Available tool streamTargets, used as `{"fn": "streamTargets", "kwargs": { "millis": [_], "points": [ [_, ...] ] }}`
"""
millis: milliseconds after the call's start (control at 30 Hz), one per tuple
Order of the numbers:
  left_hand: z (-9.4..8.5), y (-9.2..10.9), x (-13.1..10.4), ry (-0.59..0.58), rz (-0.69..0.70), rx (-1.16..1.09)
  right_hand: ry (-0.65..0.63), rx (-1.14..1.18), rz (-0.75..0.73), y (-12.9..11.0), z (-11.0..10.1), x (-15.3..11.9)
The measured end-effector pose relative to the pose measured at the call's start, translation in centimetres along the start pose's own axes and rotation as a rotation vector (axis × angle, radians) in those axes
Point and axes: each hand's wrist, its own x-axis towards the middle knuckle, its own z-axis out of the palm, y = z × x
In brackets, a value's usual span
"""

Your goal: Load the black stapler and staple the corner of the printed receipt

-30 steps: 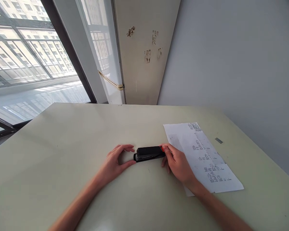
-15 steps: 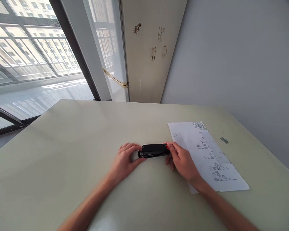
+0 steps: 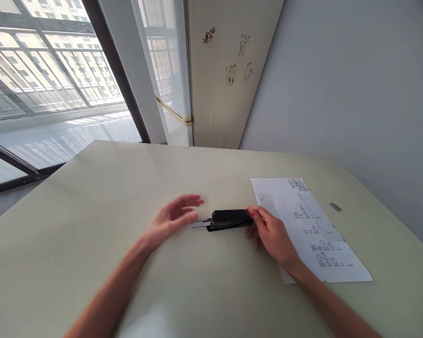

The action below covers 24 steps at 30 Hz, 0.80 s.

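Well, a pale tabletop (image 3: 56, 234) fills the lower frame, with a grey wall (image 3: 352, 84) at upper right, a window (image 3: 56, 70) at upper left and a stained cream panel (image 3: 229, 108) between them. A printed sheet (image 3: 268, 192) lies right of centre. Mid-frame, the right grip (image 3: 271, 232) is closed on the right end of a black stapler (image 3: 231, 216); the left grip (image 3: 174, 218), blurred, has its fingers spread, near the metal tray (image 3: 200, 224) jutting from the stapler's left end. Tabletop stretches leftward to its edge; toward the right edge sits a small grey strip (image 3: 335, 207).
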Motion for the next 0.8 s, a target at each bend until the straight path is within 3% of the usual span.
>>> {"fn": "streamTargets", "kwargs": {
  "millis": [100,167,233,400,500,633,700,800],
  "points": [
    [-1.6,-0.1,0.6,0.373,-0.066,-0.228,-0.008,0.001,0.011,-0.1,-0.1,0.0],
    [-1.8,-0.6,0.9,0.489,-0.099,-0.334,-0.026,0.019,0.014,-0.3,-0.2,-0.1],
    [-1.3,-0.9,1.0,0.478,-0.112,-0.348,-0.054,0.032,0.017,-0.4,-0.4,-0.2],
    [0.6,-0.9,0.4,0.3,-0.105,-0.267,-0.153,-0.013,0.009,-0.7,-1.1,-0.5],
    [1.0,-0.7,0.3,0.274,-0.083,-0.339,-0.169,-0.146,-0.124,-0.8,-1.0,-0.6],
    [0.9,-0.7,0.4,0.255,-0.05,-0.607,-0.164,-0.279,-0.277,-0.9,-0.3,-0.8],
    [1.2,-0.5,0.4,0.247,-0.07,-0.77,-0.172,-0.238,-0.253,-1.2,-0.1,-1.1],
    [2.0,0.1,0.2,0.271,-0.143,-0.962,-0.258,-0.03,-0.044,-2.0,0.0,-1.8]
  ]
}}
